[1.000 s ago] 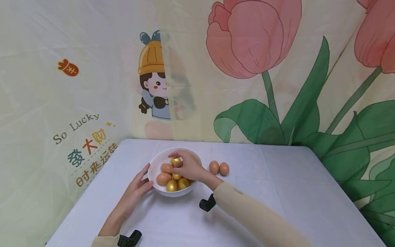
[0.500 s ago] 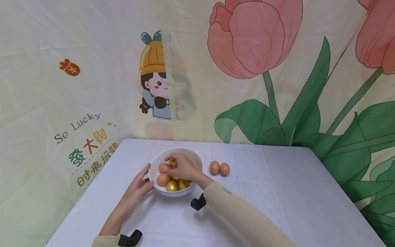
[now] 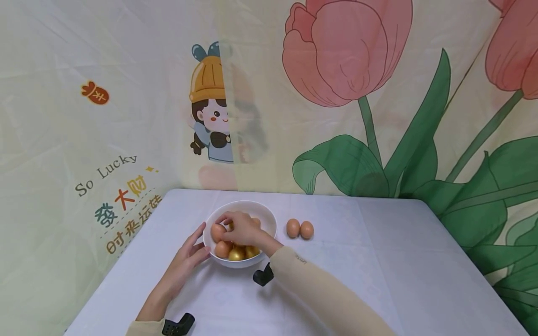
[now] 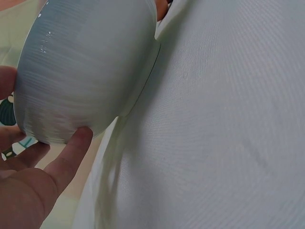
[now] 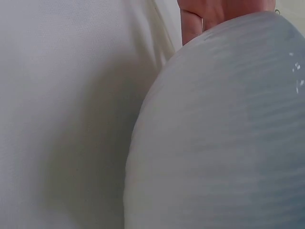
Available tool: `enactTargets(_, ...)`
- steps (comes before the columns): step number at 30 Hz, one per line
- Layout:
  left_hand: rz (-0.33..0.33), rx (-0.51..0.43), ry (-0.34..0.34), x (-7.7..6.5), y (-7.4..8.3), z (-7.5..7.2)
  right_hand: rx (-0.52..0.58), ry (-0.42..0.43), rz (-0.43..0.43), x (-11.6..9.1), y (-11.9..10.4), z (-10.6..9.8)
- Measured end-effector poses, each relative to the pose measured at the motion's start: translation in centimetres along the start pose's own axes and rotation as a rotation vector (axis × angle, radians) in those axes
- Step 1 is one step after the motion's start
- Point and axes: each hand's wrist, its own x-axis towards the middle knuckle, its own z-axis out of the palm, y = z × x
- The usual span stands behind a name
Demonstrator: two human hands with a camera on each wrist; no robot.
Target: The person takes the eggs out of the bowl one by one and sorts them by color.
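A white bowl (image 3: 269, 219) holds several brown and golden eggs. My left hand (image 3: 185, 256) rests its fingers and thumb against the bowl's left outer side; in the left wrist view the thumb (image 4: 71, 152) touches the bowl's wall (image 4: 90, 71). Inside the bowl, my right hand (image 3: 244, 228) has its thumb and fingers around a golden egg (image 3: 231, 226), mostly hidden beneath them. A brown egg (image 3: 217, 232) lies just left of the fingertips, with another brown egg (image 3: 223, 249) below it. Golden eggs (image 3: 237, 254) lie at the bowl's near side.
Two brown eggs (image 3: 293, 228) lie side by side on the white-covered table (image 3: 357, 261), right of the bowl. A printed cloth (image 3: 260, 177) hangs behind the table. Black wrist cameras (image 3: 263, 275) sit below both wrists.
My right hand has moved left and a little nearer inside the bowl, the golden egg with it. The upper brown egg has shifted left. Another brown egg now shows behind the hand. Left hand unchanged.
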Motion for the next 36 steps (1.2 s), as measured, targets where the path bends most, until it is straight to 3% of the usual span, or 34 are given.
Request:
enactTargets(6, 0.006, -0.005, -0.002, 0.0, 0.0, 0.0, -0.003, -0.024, -0.050, 0.2, -0.3, 0.2)
enactTargets(15, 0.002, -0.003, -0.001, 0.0, 0.1, 0.0, -0.058, -0.020, -0.064, 0.7, 0.2, 0.6)
enactTargets(21, -0.007, -0.009, -0.001, 0.0, 0.0, 0.0, -0.037, 0.010, -0.055, 0.4, 0.3, 0.2)
enactTargets(29, -0.018, -0.013, -0.001, 0.2, 0.1, 0.2, 0.027, 0.045, -0.045, -1.4, 0.9, -2.8)
enactTargets(36, -0.024, -0.016, 0.009, 0.2, 0.2, 0.2, 0.176, 0.061, 0.019, -4.1, 2.3, -6.6)
